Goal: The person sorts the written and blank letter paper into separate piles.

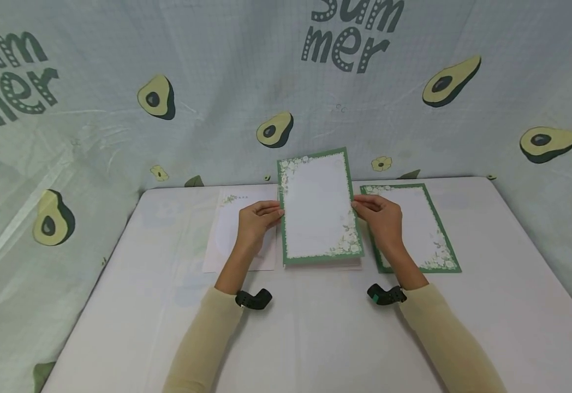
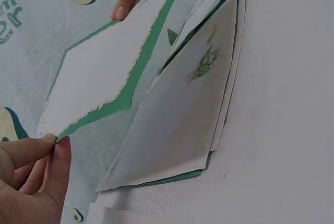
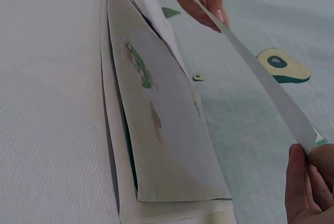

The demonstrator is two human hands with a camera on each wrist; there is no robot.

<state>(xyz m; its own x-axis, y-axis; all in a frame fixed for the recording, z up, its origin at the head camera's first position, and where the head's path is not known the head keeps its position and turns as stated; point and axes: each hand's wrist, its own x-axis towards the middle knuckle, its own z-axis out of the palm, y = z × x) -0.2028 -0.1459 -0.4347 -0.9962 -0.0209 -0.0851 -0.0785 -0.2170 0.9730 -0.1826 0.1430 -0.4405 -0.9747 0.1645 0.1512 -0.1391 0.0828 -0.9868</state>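
Both hands hold up a sheet of paper (image 1: 317, 210) with a green border and white flowers in its corners. My left hand (image 1: 256, 221) pinches its left edge between thumb and fingers; my right hand (image 1: 381, 218) pinches the right edge. The sheet is raised and slightly tilted. In the left wrist view its printed face shows, with the left fingers (image 2: 62, 156) at one edge. The right wrist view catches its plain back, nearly edge-on. Below it lie stacked pale sheets (image 3: 167, 151) with a small leaf print, mostly hidden by the held sheet in the head view.
On the white table (image 1: 310, 338), a pale sheet with a small leaf print (image 1: 222, 234) lies left of the held one. Another green-bordered sheet (image 1: 409, 224) lies to the right, partly behind the right hand. A curtain with avocado prints (image 1: 227, 65) hangs behind the table.
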